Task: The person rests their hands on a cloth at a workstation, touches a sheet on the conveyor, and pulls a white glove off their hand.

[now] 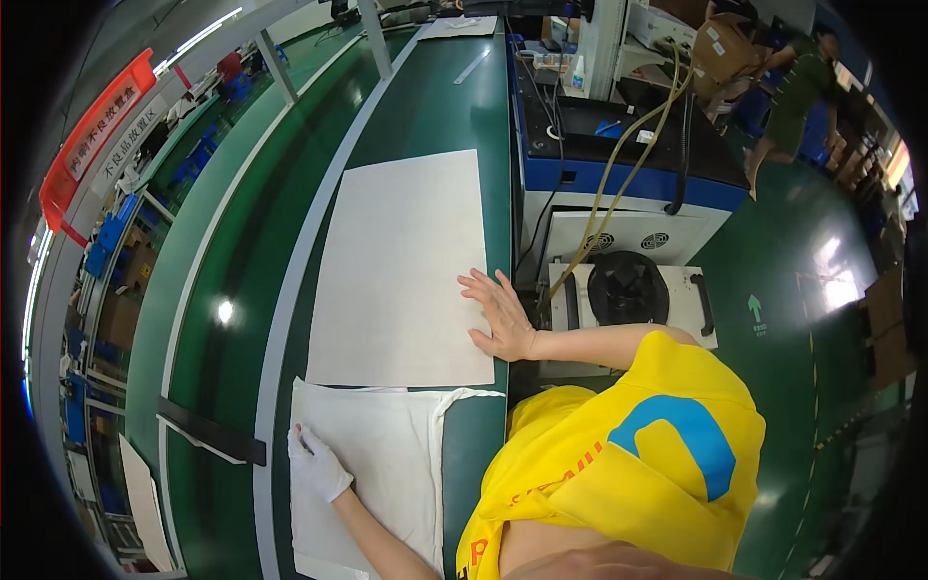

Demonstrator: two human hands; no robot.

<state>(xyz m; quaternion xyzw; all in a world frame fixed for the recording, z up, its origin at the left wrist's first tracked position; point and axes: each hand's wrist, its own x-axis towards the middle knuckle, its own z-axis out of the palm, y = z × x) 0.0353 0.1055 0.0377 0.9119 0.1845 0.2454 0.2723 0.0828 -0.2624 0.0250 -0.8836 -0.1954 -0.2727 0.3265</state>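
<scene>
A large white sheet [401,275] lies flat on the green table. My right hand [501,317], bare, rests with spread fingers on the sheet's right edge. Nearer to me, a folded white cloth [396,454] covers the table just below the sheet, its upper right corner rumpled. My left hand [317,466], in a white glove, lies on the left edge of this cloth, its fingers partly apart and nothing seen gripped in them.
Left of the table runs a green conveyor belt [232,261] with a black bar [211,430] across it. A red bin [92,145] hangs at the upper left. On the right are a white machine [628,300] with yellow hoses and, farther off, a person [797,97].
</scene>
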